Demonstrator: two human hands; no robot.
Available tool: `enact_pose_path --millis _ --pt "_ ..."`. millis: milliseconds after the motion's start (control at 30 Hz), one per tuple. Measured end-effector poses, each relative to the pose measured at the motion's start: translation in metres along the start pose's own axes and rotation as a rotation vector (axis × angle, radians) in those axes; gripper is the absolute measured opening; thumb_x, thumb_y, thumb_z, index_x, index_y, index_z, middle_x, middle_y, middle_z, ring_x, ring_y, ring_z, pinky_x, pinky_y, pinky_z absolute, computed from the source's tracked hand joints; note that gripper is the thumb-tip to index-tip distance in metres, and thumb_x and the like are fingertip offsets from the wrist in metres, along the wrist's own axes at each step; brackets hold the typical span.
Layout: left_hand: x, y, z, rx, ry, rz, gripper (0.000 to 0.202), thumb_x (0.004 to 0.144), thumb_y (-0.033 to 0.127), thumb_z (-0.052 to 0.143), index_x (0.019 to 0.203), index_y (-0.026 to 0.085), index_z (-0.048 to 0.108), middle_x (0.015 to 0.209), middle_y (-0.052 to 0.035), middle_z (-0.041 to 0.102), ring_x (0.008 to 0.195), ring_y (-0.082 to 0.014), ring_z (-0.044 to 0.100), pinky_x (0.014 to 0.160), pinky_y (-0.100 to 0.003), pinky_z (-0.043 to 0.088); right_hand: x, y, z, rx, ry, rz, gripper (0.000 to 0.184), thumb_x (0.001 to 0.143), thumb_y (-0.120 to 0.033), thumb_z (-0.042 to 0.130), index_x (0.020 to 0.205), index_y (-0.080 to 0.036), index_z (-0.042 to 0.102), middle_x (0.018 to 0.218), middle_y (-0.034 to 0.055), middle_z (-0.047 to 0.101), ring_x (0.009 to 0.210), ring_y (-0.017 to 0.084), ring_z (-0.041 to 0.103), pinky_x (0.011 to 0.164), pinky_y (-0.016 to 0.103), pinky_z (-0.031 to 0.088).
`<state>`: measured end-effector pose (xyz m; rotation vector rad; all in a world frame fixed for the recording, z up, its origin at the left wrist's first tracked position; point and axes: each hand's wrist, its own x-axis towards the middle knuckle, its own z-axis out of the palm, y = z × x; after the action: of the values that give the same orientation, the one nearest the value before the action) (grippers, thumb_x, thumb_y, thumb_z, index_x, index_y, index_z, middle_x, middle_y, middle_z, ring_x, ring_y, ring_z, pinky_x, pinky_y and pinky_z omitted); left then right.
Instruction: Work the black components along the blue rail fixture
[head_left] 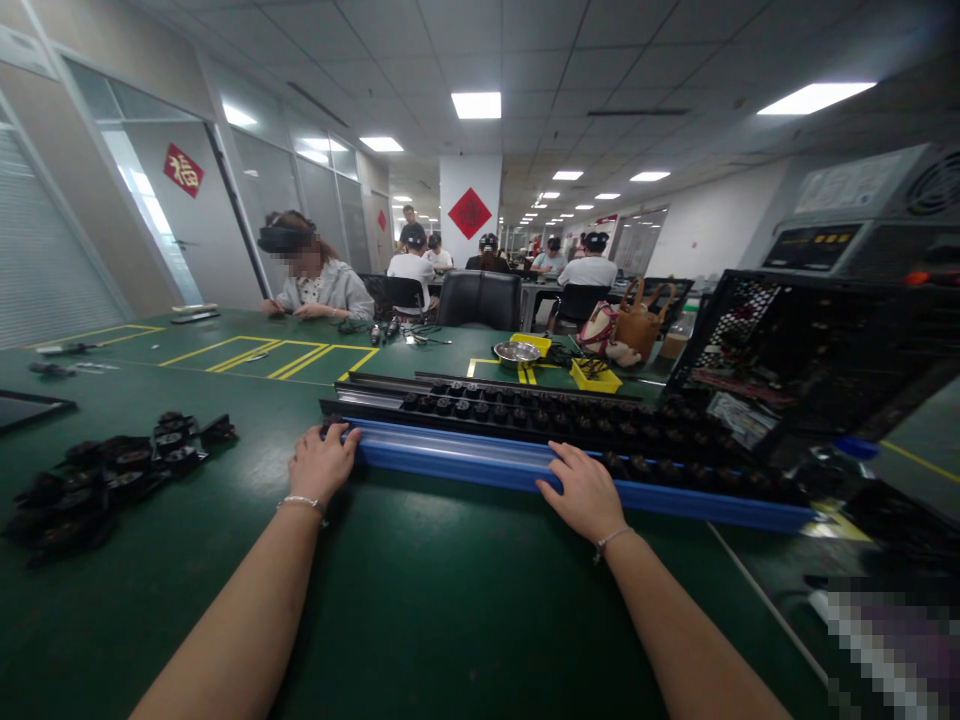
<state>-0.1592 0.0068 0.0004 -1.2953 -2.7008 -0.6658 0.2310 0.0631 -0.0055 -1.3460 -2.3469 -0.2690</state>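
Note:
A long blue rail [465,462] lies across the green table [420,600] in front of me. My left hand [322,462] is curled over its left end, fingers wrapped on it. My right hand [585,492] rests on the rail near its middle, fingers bent over its far edge. Just behind the blue rail lie black rails [525,412] filled with several small black round parts.
A heap of small black parts [112,475] lies at the left. A black mesh crate [795,350] stands at the right. Farther back are a metal bowl [516,352], yellow trays [594,376] and bags [637,325]. A seated person [319,285] works at the far left; others sit behind.

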Motion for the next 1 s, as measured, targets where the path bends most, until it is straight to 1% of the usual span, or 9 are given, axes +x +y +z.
enact_pose_path --millis 333,600,733,867,1000 --pt "0.002 -0.005 0.001 -0.001 0.014 0.010 0.057 0.087 0.059 0.027 0.127 0.027 0.051 0.130 -0.0173 0.042 0.121 -0.0360 0.040 0.095 -0.051 0.036 0.000 0.002 0.003 -0.009 0.011 -0.013 0.025 0.081 -0.040 0.051 0.088 -0.021 0.065 0.133 0.0064 0.052 0.121 0.025 0.045 0.098 0.042 0.037" --pt "0.001 -0.005 0.002 -0.014 0.021 0.000 0.057 0.087 0.059 0.024 0.127 0.028 0.051 0.131 -0.0173 0.040 0.121 -0.0369 0.039 0.094 -0.052 0.037 0.000 0.001 0.001 -0.019 0.002 -0.007 0.025 0.082 -0.041 0.050 0.088 -0.021 0.065 0.134 0.0055 0.051 0.122 0.024 0.045 0.099 0.041 0.037" --pt "0.003 -0.005 0.003 -0.018 0.023 0.000 0.057 0.087 0.058 0.026 0.127 0.026 0.051 0.132 -0.0175 0.040 0.122 -0.0369 0.039 0.095 -0.051 0.036 0.000 0.000 0.000 -0.017 -0.006 -0.003 0.025 0.082 -0.041 0.050 0.088 -0.021 0.065 0.134 0.0055 0.051 0.123 0.024 0.044 0.099 0.041 0.037" --pt "0.007 -0.009 0.008 -0.028 0.036 0.061 0.053 0.088 0.053 0.029 0.125 0.022 0.052 0.133 -0.0172 0.041 0.122 -0.0338 0.040 0.097 -0.048 0.035 0.000 0.000 0.000 -0.007 -0.009 -0.003 0.025 0.082 -0.040 0.050 0.089 -0.021 0.065 0.133 0.0058 0.051 0.123 0.024 0.044 0.099 0.042 0.037" --pt "0.010 -0.014 0.011 -0.056 0.043 0.099 0.051 0.089 0.051 0.030 0.127 0.024 0.051 0.133 -0.0144 0.042 0.122 -0.0307 0.042 0.100 -0.046 0.034 0.000 0.000 0.001 -0.001 -0.004 0.000 0.025 0.082 -0.041 0.050 0.089 -0.022 0.065 0.134 0.0059 0.051 0.123 0.025 0.044 0.099 0.042 0.037"
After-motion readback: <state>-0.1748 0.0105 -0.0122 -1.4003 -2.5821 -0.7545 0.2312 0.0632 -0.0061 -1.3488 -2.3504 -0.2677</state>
